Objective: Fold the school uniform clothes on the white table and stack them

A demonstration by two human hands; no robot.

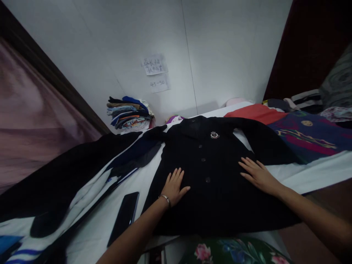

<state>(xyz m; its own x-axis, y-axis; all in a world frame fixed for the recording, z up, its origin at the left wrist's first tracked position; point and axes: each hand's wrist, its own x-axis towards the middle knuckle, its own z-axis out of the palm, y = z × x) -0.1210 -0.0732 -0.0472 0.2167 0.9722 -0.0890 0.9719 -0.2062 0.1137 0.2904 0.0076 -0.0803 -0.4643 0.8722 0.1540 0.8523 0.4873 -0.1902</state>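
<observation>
A black buttoned jacket (192, 201) lies spread face up in front of me, its collar at the far end and a crest badge (215, 135) on the chest. My left hand (173, 186) rests flat on the jacket's left side, fingers stretched out, a bracelet on the wrist. On the right side of the front, my right hand (255, 174) also lies with its fingers apart on the cloth. Several dark buttons run down the middle between the hands. One sleeve (269, 143) reaches out to the right; the other stretches left.
A phone (125, 214) lies left of my left forearm. Dark and white garments (90, 187) cover the left of the white-covered surface. A folded clothes stack (129, 113) stands by the wall, under paper notes (155, 65). Red cloth (255, 115) and a patterned garment (310, 135) lie right.
</observation>
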